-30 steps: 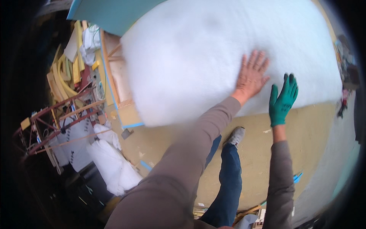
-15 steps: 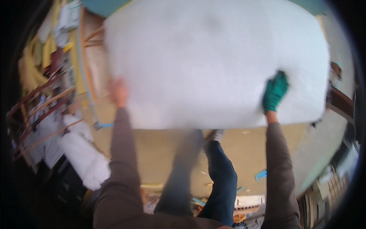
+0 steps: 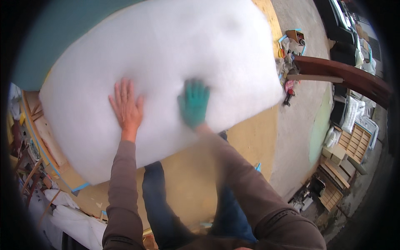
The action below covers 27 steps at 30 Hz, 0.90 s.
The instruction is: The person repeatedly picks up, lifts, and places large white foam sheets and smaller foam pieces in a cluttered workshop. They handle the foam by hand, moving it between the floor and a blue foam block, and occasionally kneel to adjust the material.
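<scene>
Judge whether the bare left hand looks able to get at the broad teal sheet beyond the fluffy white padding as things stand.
Probably yes, with a stretch: the bare left hand lies open on the fluffy white padding, gripping nothing, and only padding lies between it and the broad teal sheet.

Diffuse, fairly bright light falls on the white padding, washing out much of its texture and leaving only soft grey shadows in its dents. A hazy smear blurs part of the tan flooring; fisheye distortion bows the surroundings toward the rim, where black vignetting swallows the corners.
</scene>
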Tool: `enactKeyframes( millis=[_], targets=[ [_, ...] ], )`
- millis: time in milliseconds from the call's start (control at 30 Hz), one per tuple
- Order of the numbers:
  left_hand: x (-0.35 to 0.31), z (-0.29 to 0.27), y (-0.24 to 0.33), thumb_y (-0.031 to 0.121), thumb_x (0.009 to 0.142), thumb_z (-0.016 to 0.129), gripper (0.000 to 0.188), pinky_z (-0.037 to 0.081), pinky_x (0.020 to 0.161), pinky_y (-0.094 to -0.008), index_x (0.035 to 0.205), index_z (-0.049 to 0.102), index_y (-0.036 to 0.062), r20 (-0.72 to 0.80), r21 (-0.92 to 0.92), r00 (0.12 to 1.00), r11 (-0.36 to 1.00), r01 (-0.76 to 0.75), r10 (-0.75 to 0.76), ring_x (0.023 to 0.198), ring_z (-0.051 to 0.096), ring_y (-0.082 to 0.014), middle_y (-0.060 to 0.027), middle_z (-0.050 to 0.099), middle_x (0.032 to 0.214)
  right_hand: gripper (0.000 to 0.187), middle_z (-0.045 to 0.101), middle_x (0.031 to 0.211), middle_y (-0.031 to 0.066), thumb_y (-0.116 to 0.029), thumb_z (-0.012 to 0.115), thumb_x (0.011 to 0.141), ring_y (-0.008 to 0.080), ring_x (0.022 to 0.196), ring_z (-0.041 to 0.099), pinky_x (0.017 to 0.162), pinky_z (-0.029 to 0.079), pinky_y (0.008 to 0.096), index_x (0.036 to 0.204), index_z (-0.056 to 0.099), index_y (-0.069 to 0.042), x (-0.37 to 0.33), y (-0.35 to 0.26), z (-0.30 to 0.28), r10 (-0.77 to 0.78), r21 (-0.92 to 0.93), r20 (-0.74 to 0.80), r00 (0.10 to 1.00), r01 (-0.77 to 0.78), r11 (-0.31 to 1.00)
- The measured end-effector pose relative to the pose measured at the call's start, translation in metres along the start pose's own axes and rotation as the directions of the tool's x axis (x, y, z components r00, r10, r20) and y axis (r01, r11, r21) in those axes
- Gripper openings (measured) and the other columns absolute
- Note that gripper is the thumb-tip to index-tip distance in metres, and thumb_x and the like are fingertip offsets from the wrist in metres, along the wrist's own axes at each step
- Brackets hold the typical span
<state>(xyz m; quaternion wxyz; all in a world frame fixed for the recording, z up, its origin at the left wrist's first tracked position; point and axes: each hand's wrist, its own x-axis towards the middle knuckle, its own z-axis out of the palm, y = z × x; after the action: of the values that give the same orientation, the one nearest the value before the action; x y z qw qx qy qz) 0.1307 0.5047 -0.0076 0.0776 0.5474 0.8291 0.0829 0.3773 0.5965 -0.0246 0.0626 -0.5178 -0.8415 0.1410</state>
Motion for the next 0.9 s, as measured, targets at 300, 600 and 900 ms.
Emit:
enactKeyframes(
  millis=[300, 600, 900],
  targets=[
    [0.034, 0.024, 0.069, 0.047, 0.113, 0.047, 0.072, 0.006, 0.13, -0.0679, 0.173, 0.029, 0.0101, -0.227, 0.139, 0.866, 0.865, 0.481, -0.445, 0.169, 0.012, -0.0357, -0.0116, 0.022, 0.182, 0.063, 0.058, 0.153, 0.0251, -0.024, 0.076, 0.095, 0.0431, 0.145, 0.052, 0.124, 0.034, 0.0592, 0.151, 0.058, -0.002, 0.056, 0.167, -0.106, -0.164, 0.306, -0.166, 0.972, 0.209, 0.929],
    [0.293, 0.119, 0.374, 0.054, 0.111, 0.046, 0.074, 0.01, 0.13, -0.07, 0.168, 0.039, 0.0083, -0.166, -0.052, 0.985, 0.997, -0.059, 0.05, 0.167, 0.019, -0.0395, -0.0171, 0.028, 0.179, 0.077, 0.041, 0.171, 0.0192, -0.045, 0.064, 0.105, 0.0384, 0.16, 0.033, 0.133, 0.016, 0.0585, 0.165, 0.041, -0.003, 0.104, 0.321, -0.097, 0.176, 0.024, -0.06, 0.983, -0.175, 0.984],
    [0.337, 0.184, 0.559, 0.037, 0.104, 0.056, 0.043, 0.035, 0.11, -0.0658, 0.137, 0.065, 0.0104, -0.228, -0.176, 0.845, 0.834, -0.524, 0.483, 0.136, 0.047, -0.0449, -0.0176, 0.057, 0.145, 0.073, 0.048, 0.165, 0.0179, -0.04, 0.068, 0.097, 0.0396, 0.154, 0.041, 0.128, 0.024, 0.0659, 0.16, 0.049, -0.006, 0.105, 0.331, -0.077, 0.16, 0.098, -0.163, 0.974, -0.145, 0.985]
  ],
)
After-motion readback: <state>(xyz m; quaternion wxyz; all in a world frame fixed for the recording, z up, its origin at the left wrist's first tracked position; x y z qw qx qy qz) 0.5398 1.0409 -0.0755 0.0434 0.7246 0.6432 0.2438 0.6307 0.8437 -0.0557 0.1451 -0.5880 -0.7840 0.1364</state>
